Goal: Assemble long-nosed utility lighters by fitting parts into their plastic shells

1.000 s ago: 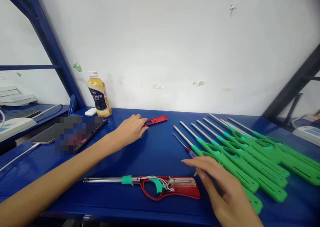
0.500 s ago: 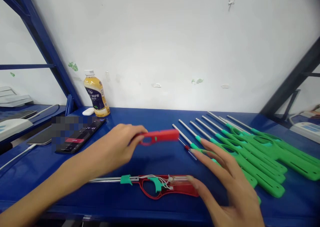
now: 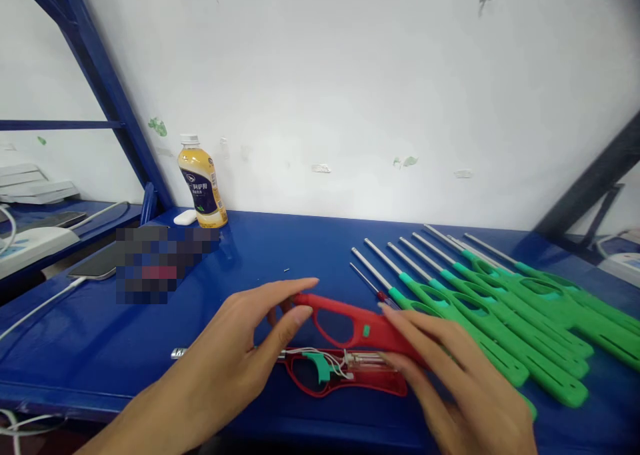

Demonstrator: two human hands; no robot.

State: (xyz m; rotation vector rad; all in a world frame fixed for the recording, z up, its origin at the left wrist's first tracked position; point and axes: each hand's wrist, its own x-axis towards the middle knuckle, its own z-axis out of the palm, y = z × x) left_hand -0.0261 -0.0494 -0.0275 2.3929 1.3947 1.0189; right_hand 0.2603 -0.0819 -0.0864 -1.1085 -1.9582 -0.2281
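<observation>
A red half of a lighter's casing (image 3: 370, 328), with a finger loop and a small green tab, is held level between both hands. My left hand (image 3: 260, 335) pinches its narrow left end between thumb and fingers. The wide right end lies between the thumb and fingers of my right hand (image 3: 450, 375). Just below and in front, the opened long-reach lighter (image 3: 370, 380) lies on the blue table, showing white wires, a clear tank and a teal trigger (image 3: 323, 368). Its metal tube is partly hidden behind my left hand.
Several green long-reach lighters (image 3: 500, 308) lie side by side at the right. A thin screwdriver (image 3: 367, 281) lies beside them. A tiny metal piece (image 3: 287, 269) is on the blue table (image 3: 280, 241). A bottle (image 3: 203, 181), a white case (image 3: 185, 217) and phones (image 3: 95, 266) stand or lie left.
My left hand has brought the red casing half down and nearer, just above the opened lighter. My right hand has closed on its other end. The view has shifted slightly.
</observation>
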